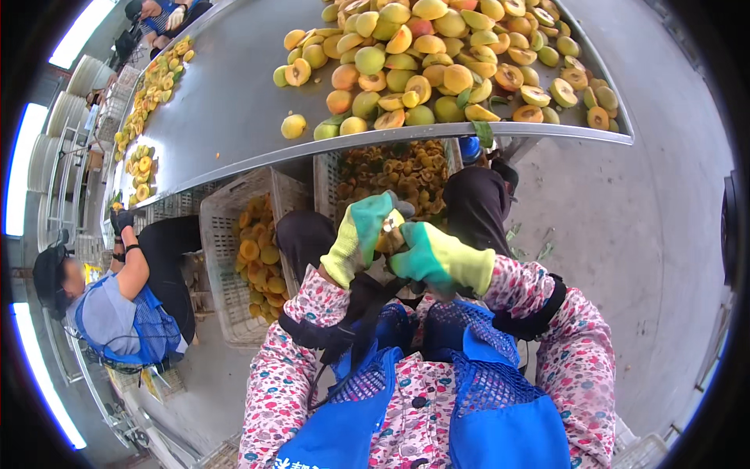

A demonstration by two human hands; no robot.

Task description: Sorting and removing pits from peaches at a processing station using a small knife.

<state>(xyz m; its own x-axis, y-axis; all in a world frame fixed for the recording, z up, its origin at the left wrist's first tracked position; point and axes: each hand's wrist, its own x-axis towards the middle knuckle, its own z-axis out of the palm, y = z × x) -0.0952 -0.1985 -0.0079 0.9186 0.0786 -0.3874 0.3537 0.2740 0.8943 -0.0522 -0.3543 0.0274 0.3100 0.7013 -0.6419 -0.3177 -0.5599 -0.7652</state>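
My left hand (363, 234), in a green glove with a yellow-green cuff, is closed around a small yellowish piece of peach (390, 225). Pressed close to it, my right hand (441, 256), gloved the same way, is closed with its fingers curled. A brownish thing shows at its fingertips, too small and covered to name. Both hands meet above my lap, between my knees and below the table's near edge. Just beyond them, a crate (326, 184) under the table holds many cut, pitted-looking peach pieces (394, 173).
A metal table (242, 86) with a raised rim carries a heap of whole and halved peaches (437, 62). More halves (160, 82) lie along its far left side. A white crate (223, 273) of peach halves stands left of my knee. One co-worker (137, 305) sits at left, another (168, 19) at far left.
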